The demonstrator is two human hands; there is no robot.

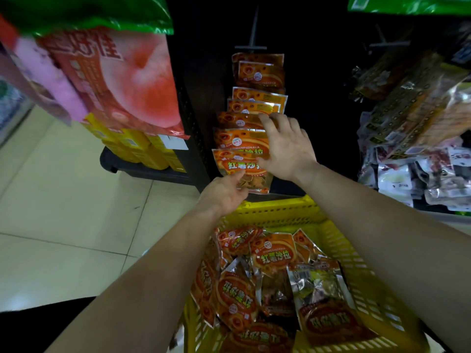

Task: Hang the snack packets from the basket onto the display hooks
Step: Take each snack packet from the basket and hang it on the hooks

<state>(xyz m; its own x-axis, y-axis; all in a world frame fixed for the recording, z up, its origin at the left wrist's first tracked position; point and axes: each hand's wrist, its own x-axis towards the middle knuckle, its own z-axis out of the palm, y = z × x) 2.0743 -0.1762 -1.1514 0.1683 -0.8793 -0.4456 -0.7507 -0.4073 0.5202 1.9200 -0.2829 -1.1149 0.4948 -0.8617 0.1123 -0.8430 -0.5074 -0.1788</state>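
- Orange foil front packet (239,165) hangs lowest in its column, just beyond and above the left hand (224,193), which appears to pinch its bottom edge between thumb and curled fingers.
- Its long axis runs up and down: the top edge points towards the right hand (286,146), and the clear window end sits at the left hand.
- Up and to the right of the left hand, the right hand lies with fingers straight and spread, flat against the right side of the front packet and the hung packets (257,72) behind it. It grips nothing.
- Those hung packets overlap in a column running away from the right hand's fingertips towards a dark display hook (252,34). The hook carrying the front packet is hidden.
- Under both forearms, nearer the body than either hand, sits the yellow basket (280,207), with loose packets (274,253) heaped at mixed angles.
- Judging by this, the next packet lies back and down from both hands. The left hand is nearer the basket's far rim, while the right is better placed to steady the column.
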